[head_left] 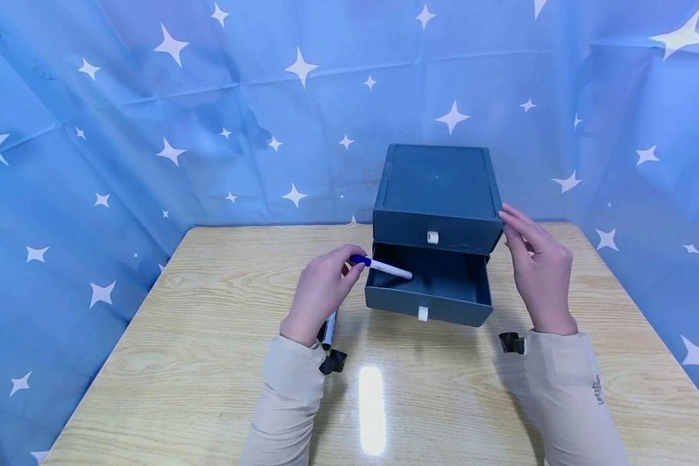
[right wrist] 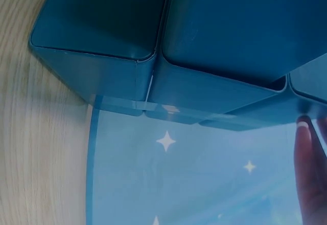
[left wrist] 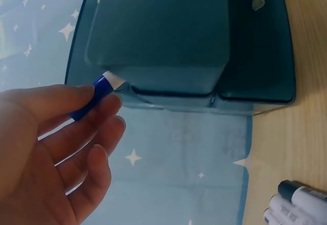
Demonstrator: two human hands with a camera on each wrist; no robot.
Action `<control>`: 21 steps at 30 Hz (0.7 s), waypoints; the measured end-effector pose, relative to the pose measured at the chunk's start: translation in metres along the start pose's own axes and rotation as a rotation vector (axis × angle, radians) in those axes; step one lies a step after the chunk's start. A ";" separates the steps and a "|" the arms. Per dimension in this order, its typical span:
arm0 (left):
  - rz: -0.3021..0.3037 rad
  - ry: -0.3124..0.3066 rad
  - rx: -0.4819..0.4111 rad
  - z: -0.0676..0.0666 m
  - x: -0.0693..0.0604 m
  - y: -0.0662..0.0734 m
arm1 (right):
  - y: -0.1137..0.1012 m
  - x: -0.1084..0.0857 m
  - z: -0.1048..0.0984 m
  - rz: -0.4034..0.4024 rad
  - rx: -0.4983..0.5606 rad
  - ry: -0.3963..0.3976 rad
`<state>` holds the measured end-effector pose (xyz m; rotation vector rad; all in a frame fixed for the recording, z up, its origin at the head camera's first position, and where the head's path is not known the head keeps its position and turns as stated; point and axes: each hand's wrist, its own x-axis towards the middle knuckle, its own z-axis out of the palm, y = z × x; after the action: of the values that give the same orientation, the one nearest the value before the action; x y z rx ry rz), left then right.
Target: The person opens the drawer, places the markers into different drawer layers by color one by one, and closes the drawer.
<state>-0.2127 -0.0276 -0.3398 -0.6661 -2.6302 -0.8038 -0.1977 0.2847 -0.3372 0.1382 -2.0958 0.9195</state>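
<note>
Over the pulled-out lower drawer (head_left: 457, 313), left hand (head_left: 320, 281) pinches the blue-capped marker (head_left: 391, 269) at its cap, white end slanting inward. Right hand (head_left: 544, 278), fingers extended, touches the cabinet (head_left: 439, 178) at its right edge. Probably best: brace the cabinet, lower the marker flat, avoid clipping the side. Pale wood-grain worktop (head_left: 210, 362), spare markers (left wrist: 309, 204) on it; blue starry cloth (head_left: 338, 103) behind.

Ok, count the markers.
4 visible: a blue-capped marker in the left hand, at the open drawer, and three loose markers together on the table, clearest in the left wrist view's lower right corner. More may be hidden by the left sleeve.
</note>
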 end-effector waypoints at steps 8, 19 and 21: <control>0.023 -0.032 0.023 0.012 0.001 0.001 | -0.001 -0.001 0.000 0.008 0.002 -0.002; 0.053 0.020 0.005 0.018 0.004 0.003 | 0.000 -0.001 0.000 0.009 0.004 -0.004; 0.049 0.010 -0.004 0.020 0.004 0.003 | 0.000 0.000 0.000 0.007 0.005 -0.003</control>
<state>-0.2179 -0.0127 -0.3524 -0.7224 -2.5930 -0.7969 -0.1969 0.2845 -0.3371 0.1349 -2.0976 0.9295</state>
